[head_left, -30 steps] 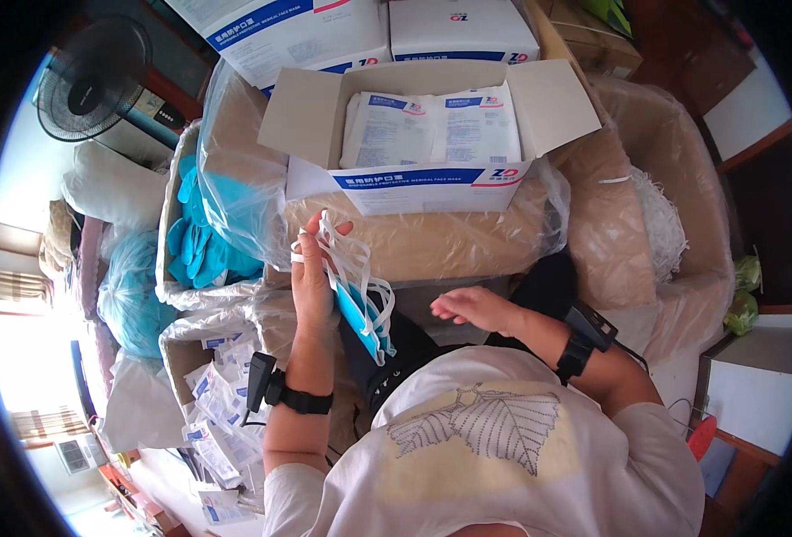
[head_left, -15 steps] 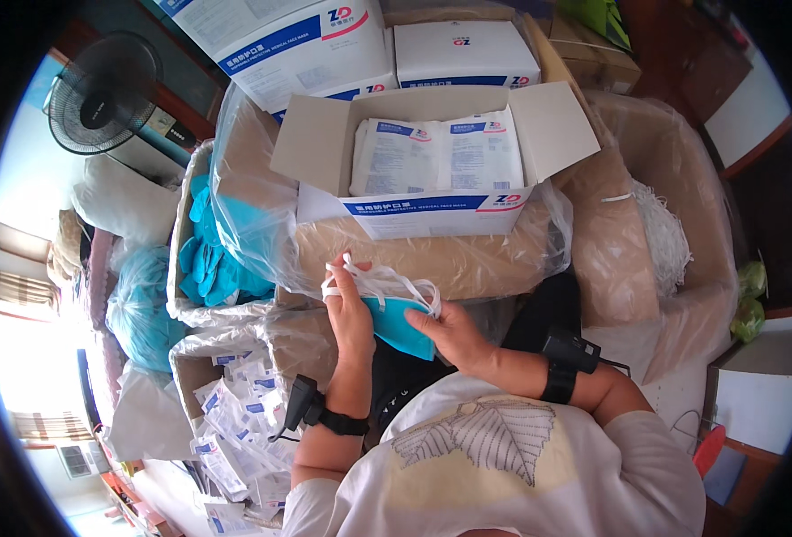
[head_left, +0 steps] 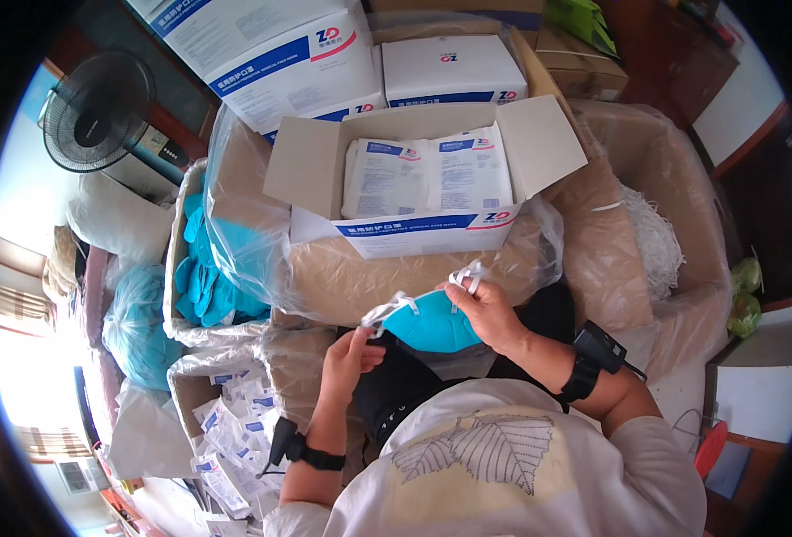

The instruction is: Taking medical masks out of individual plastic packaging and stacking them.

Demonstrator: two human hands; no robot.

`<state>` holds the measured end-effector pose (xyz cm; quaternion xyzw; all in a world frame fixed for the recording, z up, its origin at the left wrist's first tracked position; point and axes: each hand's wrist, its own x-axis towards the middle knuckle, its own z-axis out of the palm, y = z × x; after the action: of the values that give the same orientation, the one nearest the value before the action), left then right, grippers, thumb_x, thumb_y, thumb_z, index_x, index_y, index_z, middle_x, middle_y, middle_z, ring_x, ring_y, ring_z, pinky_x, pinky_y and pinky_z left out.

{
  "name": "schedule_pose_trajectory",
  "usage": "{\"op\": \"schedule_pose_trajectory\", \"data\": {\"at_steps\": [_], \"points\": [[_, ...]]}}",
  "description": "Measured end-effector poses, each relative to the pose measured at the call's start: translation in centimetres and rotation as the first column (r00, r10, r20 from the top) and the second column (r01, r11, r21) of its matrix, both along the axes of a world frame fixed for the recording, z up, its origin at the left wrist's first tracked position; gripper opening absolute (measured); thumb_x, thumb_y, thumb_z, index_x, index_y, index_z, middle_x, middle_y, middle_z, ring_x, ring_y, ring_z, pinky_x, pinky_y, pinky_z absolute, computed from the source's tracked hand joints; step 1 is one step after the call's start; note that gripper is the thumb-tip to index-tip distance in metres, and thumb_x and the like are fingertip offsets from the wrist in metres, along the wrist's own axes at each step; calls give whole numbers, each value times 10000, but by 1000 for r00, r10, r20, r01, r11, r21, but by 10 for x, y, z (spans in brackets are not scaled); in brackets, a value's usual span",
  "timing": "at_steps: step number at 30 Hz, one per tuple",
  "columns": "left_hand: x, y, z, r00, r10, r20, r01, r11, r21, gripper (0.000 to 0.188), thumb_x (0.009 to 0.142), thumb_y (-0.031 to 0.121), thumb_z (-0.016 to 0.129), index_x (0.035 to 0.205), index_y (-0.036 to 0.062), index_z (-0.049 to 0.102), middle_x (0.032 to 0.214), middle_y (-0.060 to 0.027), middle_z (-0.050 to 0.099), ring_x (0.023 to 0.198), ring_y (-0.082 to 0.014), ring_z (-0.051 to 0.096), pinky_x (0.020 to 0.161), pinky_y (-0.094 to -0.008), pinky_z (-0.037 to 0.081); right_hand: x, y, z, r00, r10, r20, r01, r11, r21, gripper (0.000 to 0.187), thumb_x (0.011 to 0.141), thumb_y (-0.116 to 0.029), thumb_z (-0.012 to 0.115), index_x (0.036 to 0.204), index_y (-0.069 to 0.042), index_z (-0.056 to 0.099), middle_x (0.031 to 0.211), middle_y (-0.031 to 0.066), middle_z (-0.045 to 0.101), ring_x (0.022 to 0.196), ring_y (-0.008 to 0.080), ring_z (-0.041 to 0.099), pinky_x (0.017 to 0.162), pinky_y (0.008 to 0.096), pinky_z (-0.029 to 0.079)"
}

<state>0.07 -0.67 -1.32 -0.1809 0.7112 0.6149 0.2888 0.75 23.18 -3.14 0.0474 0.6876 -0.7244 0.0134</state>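
Observation:
A teal face mask (head_left: 433,324) with white straps is stretched between my hands, above my lap. My left hand (head_left: 351,356) pinches the white straps at the mask's left end. At the other end, my right hand (head_left: 488,315) grips the mask's right edge, with strap loops standing up by its thumb and fingers. Just beyond the mask, an open white carton (head_left: 423,240) holds two rows of flat white packets (head_left: 469,174), its side flaps folded out.
Closed white cartons (head_left: 454,67) are stacked behind. To the left, a plastic-lined box (head_left: 174,318) holds teal masks (head_left: 201,268); nearer, another holds white packets (head_left: 235,430). At right, a lined box (head_left: 691,304) contains white straps (head_left: 651,246). A fan (head_left: 98,112) stands far left.
My hands have moved apart, the right one up and to the right. The mask has turned and now spreads out sideways between them. The view has shifted slightly.

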Motion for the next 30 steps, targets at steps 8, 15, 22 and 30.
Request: {"op": "schedule_pose_trajectory", "data": {"at_steps": [8,15,22,30], "points": [[-3,66,44,355,-413,-838,28,901,-432,190,869,141,511,989,30,608,894,-134,606,789,-287,583,704,-355,458,9,-15,19,990,72,-119,-55,989,138,198,892,-168,518,964,-4,602,821,81,573,708,158,531,656,288,423],[0,75,22,638,-492,-593,234,857,-459,212,890,224,501,860,32,587,703,-102,582,678,-249,579,622,-326,446,26,-11,46,999,35,8,-34,988,-151,287,939,-265,437,883,-11,557,762,8,515,691,65,469,644,234,401],[6,67,7,796,-214,-566,290,956,47,300,919,281,485,784,20,547,645,17,487,646,-52,413,579,-224,378,27,-17,45,989,85,118,-39,937,-348,402,954,-392,341,792,-76,528,727,-28,475,670,45,426,635,201,369],[5,59,7,841,-178,-511,301,939,167,266,928,268,473,848,40,586,717,50,523,673,-32,423,604,-198,368,25,-21,51,996,89,16,-73,899,-433,360,965,-331,342,791,-69,518,789,-15,477,731,58,422,692,213,366]]}}
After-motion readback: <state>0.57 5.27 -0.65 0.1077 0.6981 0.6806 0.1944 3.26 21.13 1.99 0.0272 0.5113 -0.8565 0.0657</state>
